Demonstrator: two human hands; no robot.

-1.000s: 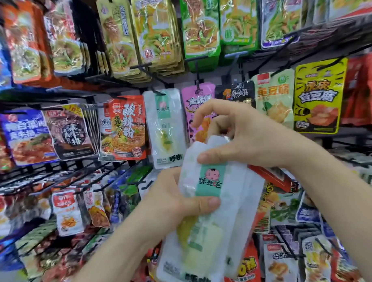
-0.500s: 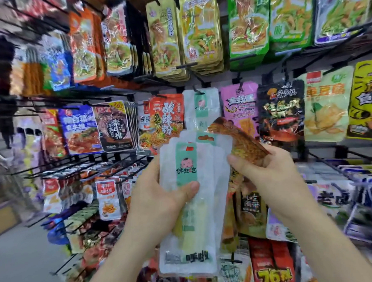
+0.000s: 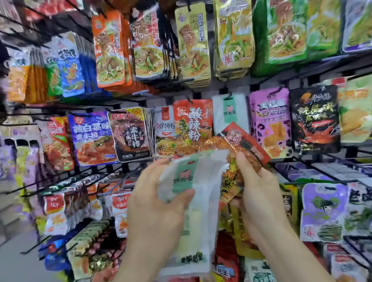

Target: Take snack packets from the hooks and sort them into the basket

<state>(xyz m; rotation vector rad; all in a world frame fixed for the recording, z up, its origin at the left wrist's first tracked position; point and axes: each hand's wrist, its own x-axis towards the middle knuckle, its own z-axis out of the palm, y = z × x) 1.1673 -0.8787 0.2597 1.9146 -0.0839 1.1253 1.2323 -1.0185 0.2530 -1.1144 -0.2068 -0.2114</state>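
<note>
The left hand (image 3: 157, 205) holds a bunch of white packets (image 3: 206, 193) with a green label. The thumb is pressed on the front and the fingers are curled round the back. The picture is blurry, so there may be two or three packets in the bunch. The right hand (image 3: 260, 193) pinches an orange and red packet (image 3: 240, 139), which tilts up and touches the right edge of the white ones. Both hands are up in front of the rack, close together. Just behind them another white packet (image 3: 230, 114) hangs between a red noodle packet (image 3: 193, 123) and a purple packet (image 3: 269, 121). A black packet (image 3: 315, 119) hangs beside the purple one.
</note>
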